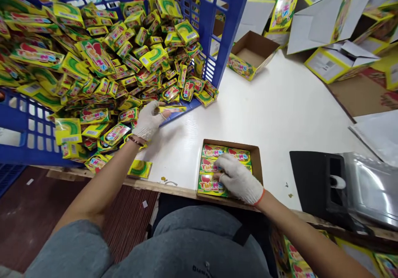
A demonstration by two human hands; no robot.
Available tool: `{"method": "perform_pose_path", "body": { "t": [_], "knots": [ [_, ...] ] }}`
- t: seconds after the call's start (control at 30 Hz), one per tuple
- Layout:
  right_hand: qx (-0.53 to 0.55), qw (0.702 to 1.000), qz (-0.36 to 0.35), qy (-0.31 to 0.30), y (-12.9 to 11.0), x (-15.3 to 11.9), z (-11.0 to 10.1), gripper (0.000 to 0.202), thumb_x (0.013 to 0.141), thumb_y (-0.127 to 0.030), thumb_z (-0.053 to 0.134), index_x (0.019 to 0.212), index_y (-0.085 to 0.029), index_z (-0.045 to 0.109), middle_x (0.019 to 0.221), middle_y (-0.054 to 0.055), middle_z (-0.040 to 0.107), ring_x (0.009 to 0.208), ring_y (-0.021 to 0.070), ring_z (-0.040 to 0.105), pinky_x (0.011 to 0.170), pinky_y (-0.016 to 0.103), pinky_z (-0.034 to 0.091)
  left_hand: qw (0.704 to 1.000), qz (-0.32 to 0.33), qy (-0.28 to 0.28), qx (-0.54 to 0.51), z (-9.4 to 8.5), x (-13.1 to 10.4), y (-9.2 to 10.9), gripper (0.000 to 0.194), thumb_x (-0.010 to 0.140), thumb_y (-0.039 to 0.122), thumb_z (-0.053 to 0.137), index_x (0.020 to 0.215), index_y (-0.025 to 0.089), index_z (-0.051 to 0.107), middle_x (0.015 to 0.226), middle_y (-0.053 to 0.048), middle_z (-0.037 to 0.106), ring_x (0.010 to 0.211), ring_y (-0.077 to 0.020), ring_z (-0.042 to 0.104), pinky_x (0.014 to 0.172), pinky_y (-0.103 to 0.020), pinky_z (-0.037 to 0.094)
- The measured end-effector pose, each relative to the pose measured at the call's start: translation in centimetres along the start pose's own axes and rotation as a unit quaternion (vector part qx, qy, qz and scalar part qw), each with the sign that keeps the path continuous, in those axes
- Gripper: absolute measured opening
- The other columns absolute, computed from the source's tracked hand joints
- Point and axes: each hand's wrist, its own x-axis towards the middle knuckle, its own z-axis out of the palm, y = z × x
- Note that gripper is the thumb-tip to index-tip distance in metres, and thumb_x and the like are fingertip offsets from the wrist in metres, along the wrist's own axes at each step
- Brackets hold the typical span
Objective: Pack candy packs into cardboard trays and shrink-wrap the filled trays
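A heap of small yellow-green TWINS boxes point(124, 62) spills from a tilted blue plastic crate point(228, 25). At the crate's lower edge, my left hand point(147, 121), in a white knit glove with bare fingertips, pinches one small box point(173, 109) between thumb and fingers. My right hand point(239, 177), gloved the same way, reaches into an open display carton point(256, 166) at the table's front edge. Its fingers are curled down over the small TWINS boxes point(211, 182) lying flat in rows there. The palm hides what is under those fingers.
An open brown-lined carton point(253, 52) stands behind on the white table point(192, 128). Several unfolded and loose cartons point(323, 25) pile up at the back right. A black object point(311, 178) and clear plastic sheets point(371, 186) lie at right. One box point(139, 169) rests near the front edge.
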Motion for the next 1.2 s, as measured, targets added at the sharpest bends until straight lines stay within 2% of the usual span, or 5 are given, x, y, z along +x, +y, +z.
{"method": "perform_pose_path", "body": {
  "t": [0.13, 0.27, 0.47, 0.67, 1.2],
  "knots": [
    [-0.024, 0.983, -0.085, 0.159, -1.1, 1.0, -2.4, 0.040, 0.089, -0.022, 0.053, 0.128, -0.020, 0.054, 0.124, 0.017, 0.058, 0.113, 0.0283, 0.057, 0.088, 0.043, 0.052, 0.979, 0.048, -0.103, -0.167, 1.9, -5.4, 6.6, 0.046, 0.082, 0.056, 0.064, 0.110, 0.019, 0.064, 0.099, -0.007, 0.069, 0.084, -0.0185, 0.064, 0.073, -0.033, 0.053],
    [-0.008, 0.990, -0.105, 0.098, -1.8, 1.8, -4.4, 0.031, 0.089, -0.016, 0.042, 0.111, -0.022, 0.063, 0.097, 0.008, 0.067, 0.090, 0.0224, 0.063, 0.080, 0.037, 0.051, 0.969, 0.089, -0.185, -0.137, 2.0, -8.4, 9.0, 0.045, 0.091, 0.052, 0.053, 0.122, 0.020, 0.060, 0.110, -0.009, 0.070, 0.097, -0.0209, 0.066, 0.087, -0.037, 0.053],
    [0.005, 0.996, 0.082, -0.036, 1.3, 1.6, -4.7, 0.013, 0.089, -0.025, 0.046, 0.088, -0.021, 0.059, 0.076, 0.001, 0.061, 0.070, 0.0176, 0.055, 0.066, 0.030, 0.041, 0.939, -0.061, -0.031, 0.338, -3.7, -7.8, -0.5, 0.027, 0.078, 0.043, 0.066, 0.092, 0.021, 0.060, 0.095, -0.011, 0.064, 0.097, -0.0350, 0.062, 0.083, -0.050, 0.049],
    [0.013, 0.994, 0.112, -0.006, 2.6, 2.6, -0.3, 0.008, 0.087, -0.020, 0.052, 0.080, -0.020, 0.055, 0.086, 0.003, 0.057, 0.079, 0.0161, 0.053, 0.072, 0.028, 0.040, 0.928, -0.043, -0.032, 0.367, -5.1, -7.8, -5.0, 0.027, 0.070, 0.042, 0.070, 0.082, 0.024, 0.055, 0.069, -0.005, 0.053, 0.079, -0.0351, 0.060, 0.070, -0.051, 0.051],
    [0.258, 0.953, 0.093, 0.128, 0.9, 2.5, -4.5, 0.023, 0.084, -0.039, 0.057, 0.101, -0.023, 0.052, 0.076, -0.002, 0.061, 0.064, 0.0150, 0.057, 0.058, 0.029, 0.046, 0.945, 0.315, -0.004, 0.084, 6.2, -7.4, 9.7, 0.048, 0.089, 0.031, 0.059, 0.134, 0.017, 0.052, 0.125, -0.017, 0.062, 0.117, -0.0299, 0.057, 0.099, -0.050, 0.050]
  ]
}}
